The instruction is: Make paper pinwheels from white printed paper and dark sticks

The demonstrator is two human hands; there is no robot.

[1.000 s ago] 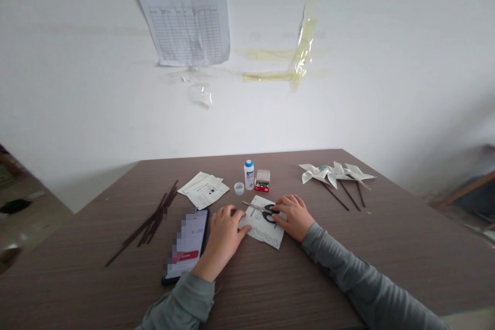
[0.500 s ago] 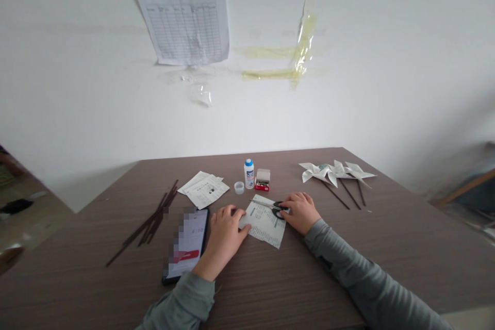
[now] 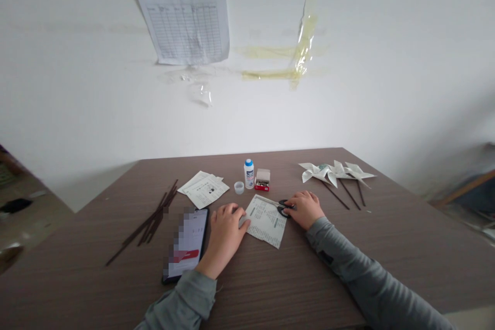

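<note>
Paper (image 3: 266,224) is lying btwn L hand (image 3: 226,229), fingers loosely spread at left edge, & R hand (image 3: 308,209), which is pinching scissors (image 3: 279,205) by handles, far right corner; prob. light, limp, easily torn: edges = best hold.

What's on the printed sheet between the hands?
Scissors lie partly over the upper right of the printed sheet, right hand at their handles. The left hand covers its left corner; print beneath can't be seen.
</note>
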